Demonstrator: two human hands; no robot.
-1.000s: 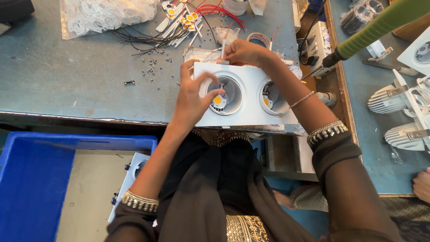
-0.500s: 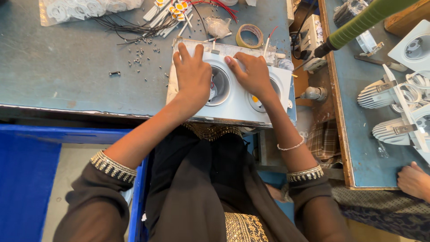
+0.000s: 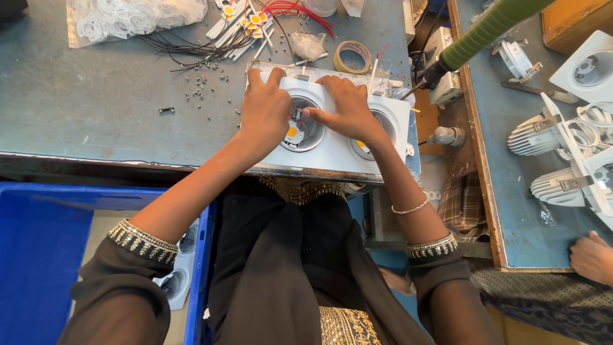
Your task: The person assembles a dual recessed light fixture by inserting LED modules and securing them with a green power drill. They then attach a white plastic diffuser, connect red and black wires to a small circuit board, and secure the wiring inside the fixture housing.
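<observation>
I had my left hand (image 3: 265, 108) and right hand (image 3: 345, 108) pressed open on the white twin lamp housing (image 3: 332, 150), its left well already holding a yellow chip (image 3: 292, 131), wiring apparently unfinished.

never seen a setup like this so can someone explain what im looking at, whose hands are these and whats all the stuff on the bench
The picture comes from a camera worn on a person's head, looking down at their own two bare hands. Both rest on a white rectangular twin-lamp housing at the near edge of a grey-blue workbench. The left hand lies over the left round opening, where a small yellow disc shows. The right hand lies between the two openings, thumb pointing into the left one. Neither hand holds a tool. Behind lie black wires, small dark screws and a roll of tape. A blue plastic crate sits below left. The hand at the lower right belongs to someone else.
</observation>
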